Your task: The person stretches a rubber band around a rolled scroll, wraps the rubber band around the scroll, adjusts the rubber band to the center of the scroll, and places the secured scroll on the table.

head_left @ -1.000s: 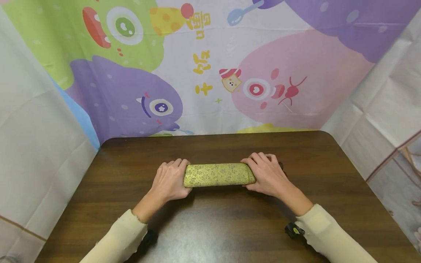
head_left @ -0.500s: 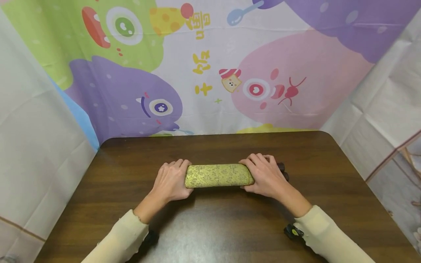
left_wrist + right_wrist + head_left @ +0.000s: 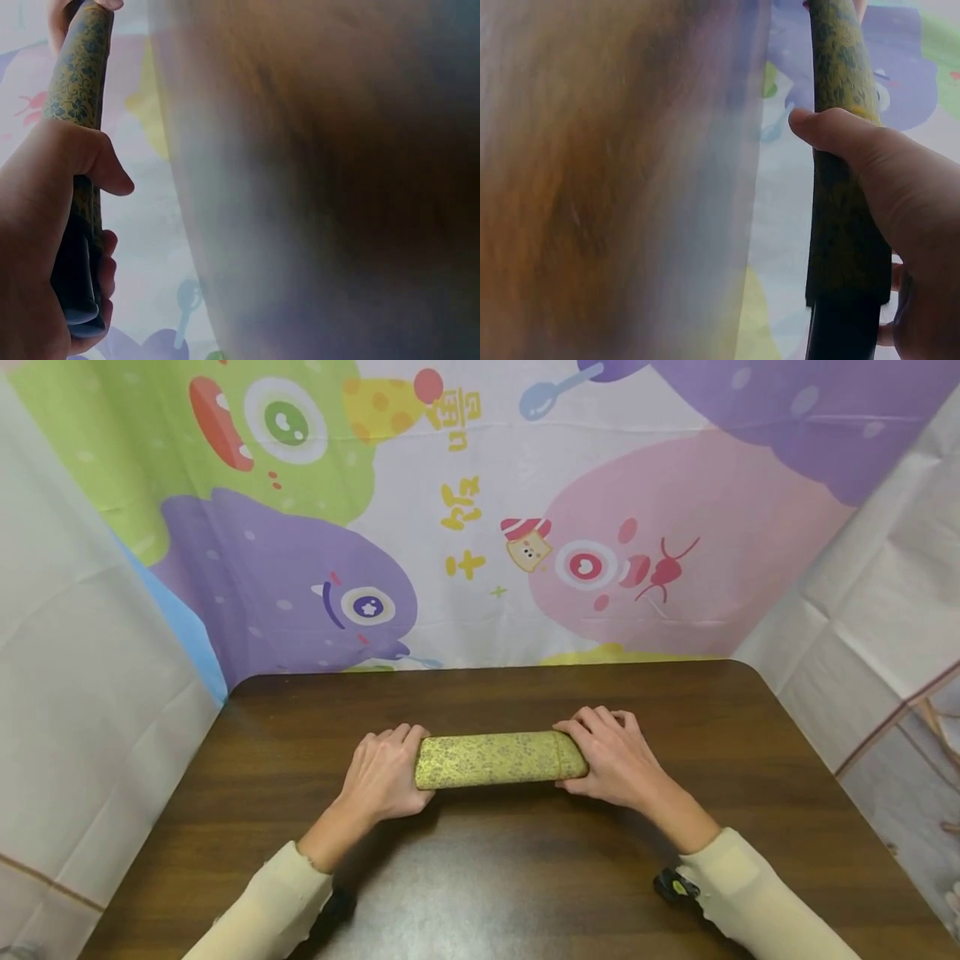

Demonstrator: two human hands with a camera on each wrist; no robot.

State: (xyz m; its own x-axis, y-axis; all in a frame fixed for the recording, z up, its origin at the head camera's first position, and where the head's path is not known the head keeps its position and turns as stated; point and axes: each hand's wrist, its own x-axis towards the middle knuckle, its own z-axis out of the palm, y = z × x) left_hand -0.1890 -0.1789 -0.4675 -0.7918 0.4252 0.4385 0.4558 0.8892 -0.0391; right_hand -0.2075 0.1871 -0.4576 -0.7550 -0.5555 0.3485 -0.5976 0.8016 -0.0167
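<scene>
A scroll-like roll (image 3: 495, 760) with a yellow-green, floral-patterned covering is held level above the table in the head view. My left hand (image 3: 382, 774) grips its left end and my right hand (image 3: 613, 758) its right end, thumbs on the near side. Two dark rounded rod ends (image 3: 73, 274) lie side by side within the left palm in the left wrist view. A dark end (image 3: 844, 330) also projects from the patterned covering in the right wrist view, beneath my right hand. A narrow seam crosses the roll close to the right fingers.
Under the hands is a dark wooden table (image 3: 480, 877) with rounded far corners. A cartoon-printed curtain (image 3: 472, 610) hangs behind its far edge. Pale sheets (image 3: 82, 635) enclose the left and right sides. Black straps or devices (image 3: 675, 887) sit at the wrists.
My hands have moved slightly apart along the roll since half a second ago, showing a little more of its covering. The dark ends beyond the right hand are now hidden in the head view.
</scene>
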